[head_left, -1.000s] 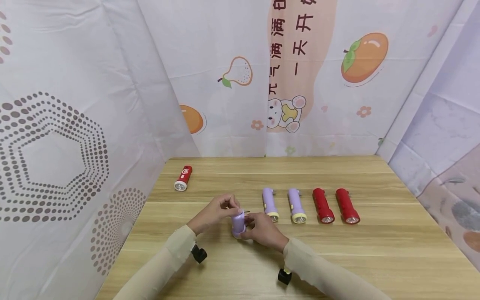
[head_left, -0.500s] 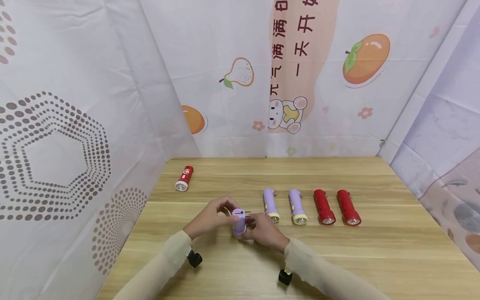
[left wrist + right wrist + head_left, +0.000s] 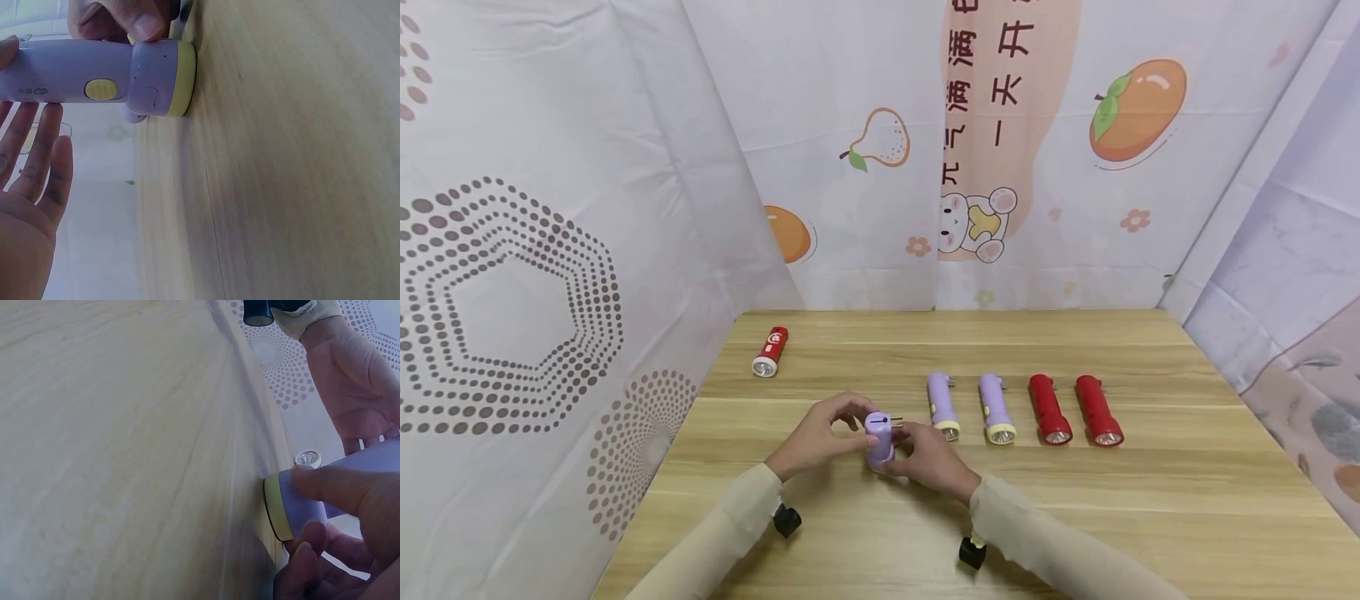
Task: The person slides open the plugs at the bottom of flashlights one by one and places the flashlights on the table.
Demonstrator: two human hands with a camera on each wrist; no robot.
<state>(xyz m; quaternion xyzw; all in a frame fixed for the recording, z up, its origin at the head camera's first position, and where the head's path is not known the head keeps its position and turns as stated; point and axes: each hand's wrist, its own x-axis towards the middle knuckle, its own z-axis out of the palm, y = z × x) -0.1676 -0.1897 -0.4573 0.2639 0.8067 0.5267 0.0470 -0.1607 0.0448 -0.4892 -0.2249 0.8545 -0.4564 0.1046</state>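
Note:
A purple flashlight stands upright on the table, its pale yellow head facing down. Two metal prongs stick out sideways near its top, and a dark slot marks the top face. My left hand pinches the upper body between thumb and fingers. Lower down, my right hand grips the flashlight around the head, thumb on the near side. The left wrist view shows a yellow switch on the body. In the right wrist view, the right thumb presses on the purple collar above the yellow rim.
To the right lie two purple flashlights and two red flashlights in a row, heads toward me. A red and white flashlight lies at the back left. Printed curtains hang behind the wooden table.
My left thumb has slid off the flashlight's top down to its side, and the left hand has shifted slightly left. The slotted top face now shows. The right hand keeps its grip.

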